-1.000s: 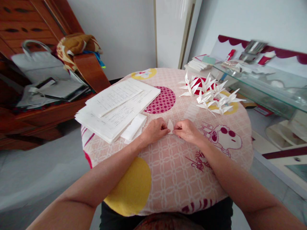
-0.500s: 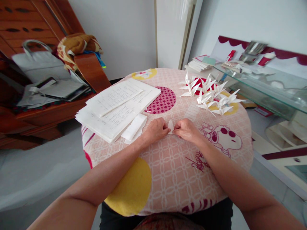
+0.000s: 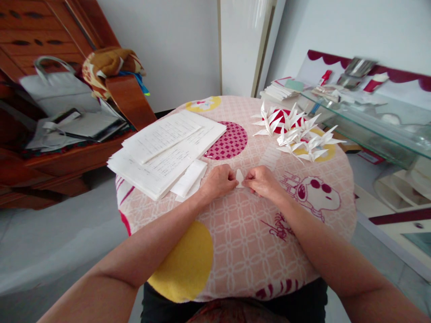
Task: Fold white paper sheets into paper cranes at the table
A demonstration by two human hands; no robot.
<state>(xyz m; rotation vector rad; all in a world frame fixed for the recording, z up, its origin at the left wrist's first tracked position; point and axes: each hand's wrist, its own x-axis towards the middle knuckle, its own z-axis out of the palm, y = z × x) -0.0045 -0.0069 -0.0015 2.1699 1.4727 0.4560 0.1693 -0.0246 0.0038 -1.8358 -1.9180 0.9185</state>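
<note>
Between my two hands stands a small folded piece of white paper (image 3: 239, 176), with its pointed tip up. My left hand (image 3: 221, 180) pinches its left side with closed fingers. On the other side, my right hand (image 3: 261, 181) grips the right edge between thumb and fingers. The paper's lower part is partly hidden by the fingertips. Several folded white paper cranes (image 3: 296, 132) are grouped at the table's back right. Just left of my left hand lie some small white paper pieces (image 3: 190, 178).
A round table has a pink patterned cloth (image 3: 235, 251). A stack of handwritten sheets (image 3: 161, 152) covers its left side. To the right is a glass shelf (image 3: 370, 121) with cups and clutter. A wooden chair (image 3: 129, 101) at the left holds a grey bag (image 3: 57, 87).
Both hands keep hold of the folded paper in nearly the same place. Its tip looks slightly wider and turned a little. The view has shifted slightly.
</note>
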